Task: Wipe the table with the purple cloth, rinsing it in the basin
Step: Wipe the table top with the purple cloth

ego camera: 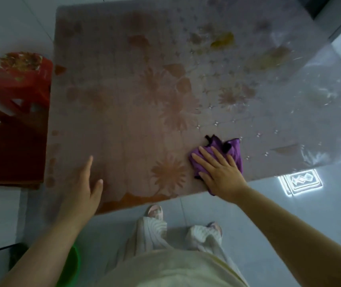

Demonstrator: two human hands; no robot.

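Lower right of centre, the right hand [219, 170] presses flat on the purple cloth [232, 149] near the floral table's [124, 100] edge; the left hand [82, 187] rests flat, lower left.

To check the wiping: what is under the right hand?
The purple cloth lies under the right hand, on the table. What is beneath the cloth is hidden.

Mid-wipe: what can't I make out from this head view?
Head view: green basin, mostly behind the left forearm; contents unseen.
Head view: purple cloth, partly under the right hand.
Head view: table, far right washed out by glare.
Head view: left hand, blurred; table contact unclear.
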